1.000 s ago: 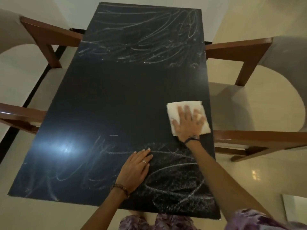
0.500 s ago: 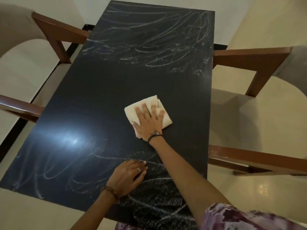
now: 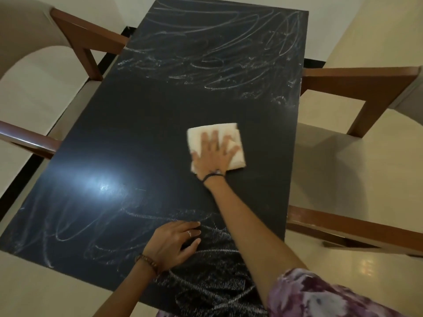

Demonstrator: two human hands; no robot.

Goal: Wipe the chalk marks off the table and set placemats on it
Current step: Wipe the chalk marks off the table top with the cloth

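In the head view a long dark worktop (image 3: 142, 124) runs from the bottom of the frame to the top centre, and it stands on a pale glossy floor (image 3: 370, 170). White chalk marks (image 3: 219, 53) cover the upper part of the worktop as loose loops, and more chalk marks cover the lower part, dense at the bottom centre; the middle band between them looks dark and clean, with a bright reflection of a lamp at the lower left. No brand, label or readable writing is visible; the marks are only scribbles. The right hand (image 3: 214, 154) lies flat with its fingers straight and spread, as an open grip pressing on a folded cream cloth (image 3: 235, 143) in the centre right of the frame, near the right edge of the worktop. The left hand (image 3: 172, 244) rests flat on the chalked area at the lower centre, its fingers extended and holding nothing. Wooden chairs with pale seats stand at both long sides: one chair (image 3: 364, 92) at the right and another chair (image 3: 75, 40) at the upper left, their armrests reaching the worktop edges. No placemat can be seen.
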